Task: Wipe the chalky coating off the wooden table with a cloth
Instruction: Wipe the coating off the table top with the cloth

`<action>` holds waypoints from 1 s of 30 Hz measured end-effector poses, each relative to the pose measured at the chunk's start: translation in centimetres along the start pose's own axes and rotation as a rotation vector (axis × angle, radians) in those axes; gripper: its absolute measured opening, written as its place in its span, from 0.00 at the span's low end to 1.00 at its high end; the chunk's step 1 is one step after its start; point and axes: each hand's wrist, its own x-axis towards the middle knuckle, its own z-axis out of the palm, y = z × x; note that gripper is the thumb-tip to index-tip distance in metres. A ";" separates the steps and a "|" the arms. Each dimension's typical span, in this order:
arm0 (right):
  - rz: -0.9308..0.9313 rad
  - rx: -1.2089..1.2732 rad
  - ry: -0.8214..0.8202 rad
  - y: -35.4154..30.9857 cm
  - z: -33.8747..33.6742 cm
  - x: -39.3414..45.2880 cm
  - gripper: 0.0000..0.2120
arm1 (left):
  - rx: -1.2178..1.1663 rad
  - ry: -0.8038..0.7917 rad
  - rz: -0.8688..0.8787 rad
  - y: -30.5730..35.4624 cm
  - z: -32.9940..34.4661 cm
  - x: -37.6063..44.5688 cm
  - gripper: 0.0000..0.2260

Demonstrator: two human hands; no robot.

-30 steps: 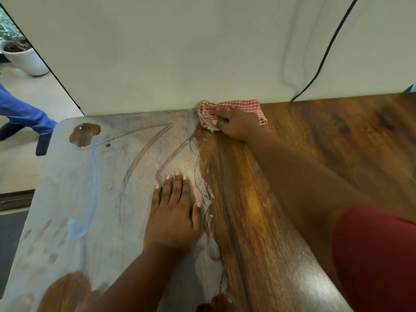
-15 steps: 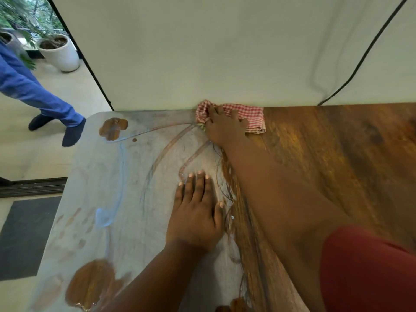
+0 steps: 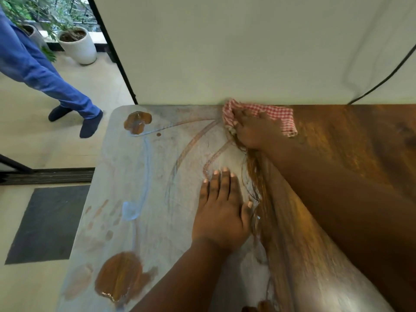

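My right hand (image 3: 254,129) gripped the cloth (image 3: 276,114) at upper centre; my left hand (image 3: 221,212) lay flat, fingers straight, on the chalky coating (image 3: 157,199), likely to smear it onto cleaned wood.

A pale wall (image 3: 225,52) with a black cable (image 3: 382,82) rises ahead. Left, a beige floor (image 3: 45,143) holds a dark mat (image 3: 47,224), white potted plants (image 3: 77,45) and a passer-by's blue-trousered legs (image 3: 45,79).

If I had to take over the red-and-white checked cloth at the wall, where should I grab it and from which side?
Probably the free right end of the red-and-white checked cloth, coming from the near side over the wiped brown wood. That end lies flat and uncovered. The right hand grips the bunched left end, and the white wall blocks the far side.
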 end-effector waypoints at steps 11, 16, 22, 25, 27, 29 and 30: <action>-0.231 0.004 0.052 -0.5 1.2 -1.5 0.23 | 0.008 0.031 0.004 0.0 0.4 -0.1 0.30; -0.033 0.059 0.009 -4.8 0.6 1.0 0.26 | -0.003 0.017 0.006 0.1 0.4 0.0 0.31; -0.343 0.036 -0.014 -1.5 3.0 -5.6 0.23 | -0.004 0.007 -0.007 0.2 0.0 0.1 0.30; -0.224 -0.004 -0.051 2.7 1.9 -5.3 0.23 | 0.006 -0.003 0.001 0.1 -0.1 -0.1 0.30; -0.133 -0.004 -0.062 2.3 0.9 -3.0 0.23 | 0.009 0.004 -0.007 0.1 0.0 -0.1 0.30; -0.058 0.044 -0.045 -0.5 0.3 -1.0 0.24 | 0.013 0.002 -0.016 0.1 0.2 0.0 0.31; -0.045 0.064 -0.040 -2.2 0.2 -0.7 0.25 | 0.012 -0.006 -0.022 0.1 0.2 0.0 0.31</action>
